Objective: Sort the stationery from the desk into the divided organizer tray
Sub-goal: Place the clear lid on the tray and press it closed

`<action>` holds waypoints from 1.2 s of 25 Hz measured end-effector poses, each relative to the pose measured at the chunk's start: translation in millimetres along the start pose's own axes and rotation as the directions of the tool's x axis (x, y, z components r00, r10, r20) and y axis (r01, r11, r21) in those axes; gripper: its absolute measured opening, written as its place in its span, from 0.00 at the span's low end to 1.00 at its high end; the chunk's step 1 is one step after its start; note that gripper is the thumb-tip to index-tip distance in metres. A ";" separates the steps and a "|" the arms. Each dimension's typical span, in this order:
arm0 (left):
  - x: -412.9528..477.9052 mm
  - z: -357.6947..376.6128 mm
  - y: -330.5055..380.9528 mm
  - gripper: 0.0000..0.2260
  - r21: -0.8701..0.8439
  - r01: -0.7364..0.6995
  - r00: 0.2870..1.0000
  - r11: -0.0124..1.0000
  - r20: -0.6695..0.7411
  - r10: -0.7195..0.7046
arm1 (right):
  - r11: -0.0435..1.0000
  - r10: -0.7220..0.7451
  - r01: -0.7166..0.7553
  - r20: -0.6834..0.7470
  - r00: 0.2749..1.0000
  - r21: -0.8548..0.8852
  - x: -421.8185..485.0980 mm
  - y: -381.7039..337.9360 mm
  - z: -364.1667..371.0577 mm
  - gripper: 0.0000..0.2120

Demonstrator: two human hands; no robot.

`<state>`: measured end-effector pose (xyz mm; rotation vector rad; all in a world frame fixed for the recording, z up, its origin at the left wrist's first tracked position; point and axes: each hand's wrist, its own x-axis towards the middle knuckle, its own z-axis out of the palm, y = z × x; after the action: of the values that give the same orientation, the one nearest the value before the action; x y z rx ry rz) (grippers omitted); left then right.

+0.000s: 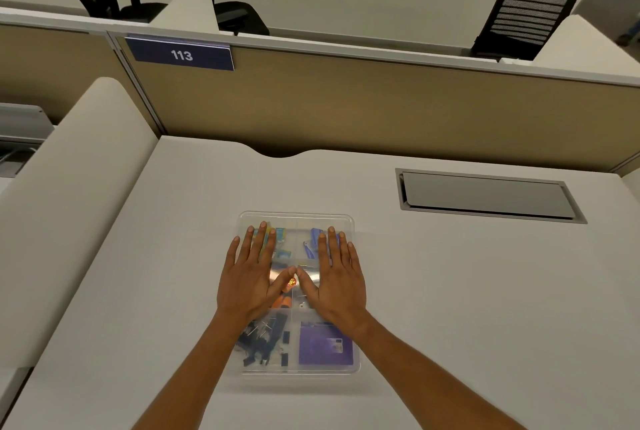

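Here both hands lie flat over the clear organizer tray, which sits near the middle of the desk. The left hand and right hand have straight, spread fingers and hold nothing; their thumb tips meet. Black binder clips fill the near-left compartment, a purple pad the near-right. Blue pieces lie far right, teal ones far left.

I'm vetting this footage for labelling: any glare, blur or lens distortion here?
Head view: bright glare on the clear organizer tray between left hand and right hand; wide-angle lens tilts and bows the partition; shadows soft; small tray contents slightly blurred.
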<state>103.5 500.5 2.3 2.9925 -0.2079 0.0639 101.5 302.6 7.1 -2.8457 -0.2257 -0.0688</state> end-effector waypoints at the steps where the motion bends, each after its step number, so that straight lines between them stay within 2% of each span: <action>1: 0.2 0.5 -0.2 0.40 -0.010 -0.001 1.000 1.000 -0.006 0.001 | 1.000 0.005 -0.005 0.000 1.000 0.002 0.6 0.4 -0.1 0.43; 8: -3.3 -7.8 1.9 0.39 -0.032 0.014 1.000 0.999 0.028 -0.013 | 1.000 0.016 -0.016 0.008 1.000 0.001 -3.1 -2.5 -6.9 0.43; 15: -8.0 -8.2 -8.2 0.38 -0.130 0.004 0.996 0.992 0.087 0.007 | 1.000 0.005 -0.004 0.046 0.999 -0.006 -4.6 -2.2 -10.8 0.46; 19: -11.3 -4.7 -4.9 0.40 -0.005 0.018 0.999 1.000 0.051 -0.017 | 1.000 0.006 -0.005 0.036 0.999 -0.025 -3.6 -1.8 -7.9 0.45; 24: -9.3 -7.5 -1.4 0.42 -0.024 0.042 0.999 0.999 -0.001 -0.042 | 1.000 -0.003 0.003 0.044 0.999 -0.016 -1.3 0.9 -5.2 0.43; 30: -11.6 -7.6 -0.8 0.41 -0.043 0.046 0.999 0.998 0.021 -0.045 | 0.999 -0.012 0.013 0.041 0.999 -0.036 -4.7 -2.5 -9.0 0.48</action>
<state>91.9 503.9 9.1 2.9544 -0.1417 0.0249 96.3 301.7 16.1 -2.8839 -0.2533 -0.0179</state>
